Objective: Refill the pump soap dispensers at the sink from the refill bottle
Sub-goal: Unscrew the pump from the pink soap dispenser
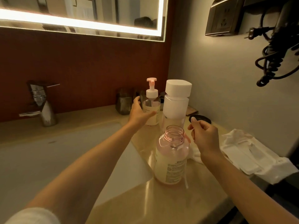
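A clear pump dispenser (152,109) with a pink and white pump stands at the back of the counter, part full of creamy liquid. My left hand (138,111) reaches to it with fingers spread around its left side and the thumb at its front. A second dispenser bottle (171,160) stands near me with its pink threaded neck uncovered and creamy liquid inside. Behind it rises the tall refill bottle (176,102) with a white cap. My right hand (204,137) hovers just right of the open neck, fingers loosely curled, with nothing visible in them.
The sink basin (48,159) lies to the left, with a chrome tap (43,109) behind it. A dark cup (123,102) stands left of the pump dispenser. White cloths (252,152) lie on the counter at right, a black round disc (201,118) near the wall.
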Demonstrator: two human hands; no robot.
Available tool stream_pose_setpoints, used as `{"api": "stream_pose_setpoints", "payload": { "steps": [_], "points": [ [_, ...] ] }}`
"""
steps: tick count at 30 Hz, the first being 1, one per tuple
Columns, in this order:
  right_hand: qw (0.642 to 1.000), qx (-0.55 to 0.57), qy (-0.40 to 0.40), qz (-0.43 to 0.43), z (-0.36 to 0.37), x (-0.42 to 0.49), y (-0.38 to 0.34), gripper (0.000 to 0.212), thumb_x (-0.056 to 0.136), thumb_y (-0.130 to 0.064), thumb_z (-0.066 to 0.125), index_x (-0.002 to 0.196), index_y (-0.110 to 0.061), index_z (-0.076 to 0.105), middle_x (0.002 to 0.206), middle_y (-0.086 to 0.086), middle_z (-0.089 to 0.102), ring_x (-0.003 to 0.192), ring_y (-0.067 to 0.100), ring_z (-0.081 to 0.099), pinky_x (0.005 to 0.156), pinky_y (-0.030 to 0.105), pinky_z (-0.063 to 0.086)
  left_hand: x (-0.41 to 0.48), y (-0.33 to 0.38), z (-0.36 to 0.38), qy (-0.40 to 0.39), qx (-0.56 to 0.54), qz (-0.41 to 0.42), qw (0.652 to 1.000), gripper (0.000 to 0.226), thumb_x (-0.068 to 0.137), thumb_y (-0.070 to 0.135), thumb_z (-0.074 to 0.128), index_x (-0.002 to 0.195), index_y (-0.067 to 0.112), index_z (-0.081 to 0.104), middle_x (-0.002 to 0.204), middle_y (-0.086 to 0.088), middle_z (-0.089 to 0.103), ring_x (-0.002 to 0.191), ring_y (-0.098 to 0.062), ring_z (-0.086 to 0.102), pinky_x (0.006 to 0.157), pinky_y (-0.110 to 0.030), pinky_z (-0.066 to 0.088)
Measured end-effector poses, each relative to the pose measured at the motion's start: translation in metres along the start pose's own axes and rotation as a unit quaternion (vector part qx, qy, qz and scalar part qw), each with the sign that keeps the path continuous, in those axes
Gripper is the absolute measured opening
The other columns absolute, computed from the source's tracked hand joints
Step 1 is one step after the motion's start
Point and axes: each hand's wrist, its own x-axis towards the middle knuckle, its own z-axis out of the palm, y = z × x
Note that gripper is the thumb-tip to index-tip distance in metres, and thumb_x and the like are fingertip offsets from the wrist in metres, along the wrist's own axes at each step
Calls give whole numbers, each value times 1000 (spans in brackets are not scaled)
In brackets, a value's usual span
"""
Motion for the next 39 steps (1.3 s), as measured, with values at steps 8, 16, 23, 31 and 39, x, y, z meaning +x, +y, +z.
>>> {"api": "stream_pose_setpoints", "payload": {
  "steps": [8, 16, 23, 31, 39],
  "points": [
    [1000, -4, -5, 15, 6, 7, 10, 34, 94, -31, 47, 66, -16, 57, 59, -2, 50, 57, 10, 45, 58, 22, 39, 28, -10, 13, -4, -2, -3, 1000, 85, 71, 23, 79, 139, 19, 27, 140, -6, 41, 124, -27, 45, 96, -42, 41],
    [999, 20, -23, 19, -12, -18, -19, 33, 94, -27, 50, 65, -13, 57, 54, 0, 48, 51, 10, 42, 51, 20, 34, -23, -6, -13, -1, 14, 11, 1000, 79, 65, 22, 83, 130, 18, 38, 128, -3, 48, 112, -20, 49, 85, -31, 48],
    [996, 71, -4, -45, -31, -57, -72, 34, 95, -29, 49, 68, -10, 58, 55, 2, 47, 47, 7, 39, 41, 11, 35, -97, 34, -68, -21, 3, 37, 999, 70, 66, 21, 81, 123, 20, 41, 115, -1, 53, 104, -19, 53, 80, -32, 45],
    [981, -20, -98, -167, -11, -114, -110, 21, 89, -37, 56, 94, -17, 55, 83, -7, 57, 76, 8, 55, 72, 15, 44, -198, 44, -103, -55, -16, 25, 998, 61, 68, 17, 80, 112, 26, 39, 104, 5, 51, 99, -18, 53, 80, -33, 42],
    [956, -161, -125, -212, -1, -140, -102, 66, 69, -52, 69, 119, -13, 50, 110, 2, 57, 95, 13, 53, 80, 24, 47, -251, 31, -95, -98, -16, 29, 995, 68, 67, 21, 81, 120, 30, 39, 112, 6, 52, 105, -16, 53, 85, -34, 47]
  ]
}}
